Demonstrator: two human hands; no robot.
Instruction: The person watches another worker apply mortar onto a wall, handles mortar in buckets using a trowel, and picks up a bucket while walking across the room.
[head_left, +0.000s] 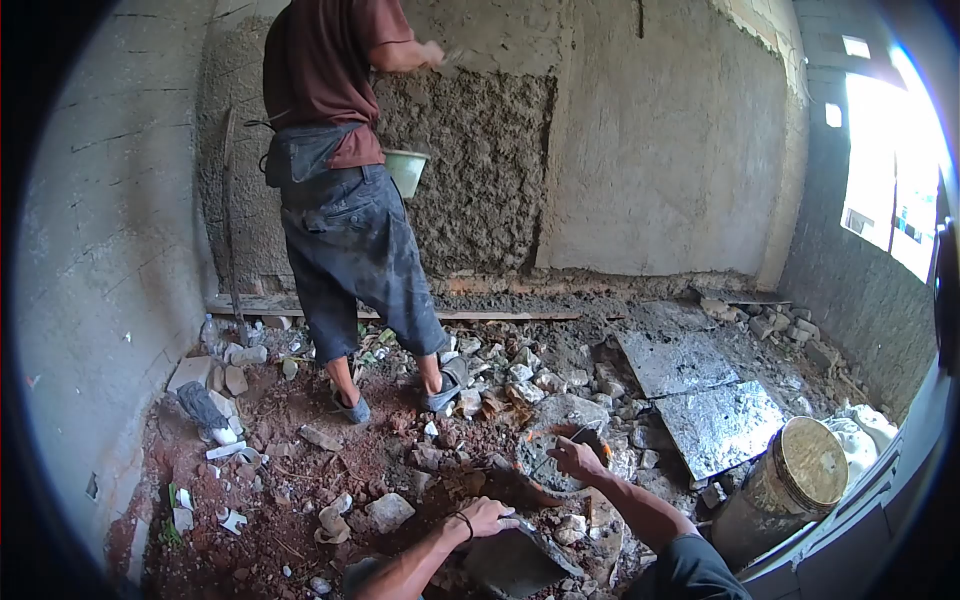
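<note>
My left hand (487, 520), a dark band at its wrist, is closed on the rim of a dark grey bucket (515, 565) that leans near the bottom of the view. Beyond it, a round tub (603, 447) with an orange-marked rim holds wet grey mortar. Over this tub, my right hand (577, 459) is closed round a tool whose thin metal part points down to the mortar; its blade is hidden or too small to make out, and it may be a trowel.
A person (335, 170) stands ahead at the half-plastered wall (460, 170), a pale green bucket (405, 172) beside them. Rubble (390, 512) covers the ground. Mortar-smeared boards (715, 425) lie right of the tub, near a tall dirty bucket (785, 490) and white sacks (865, 425).
</note>
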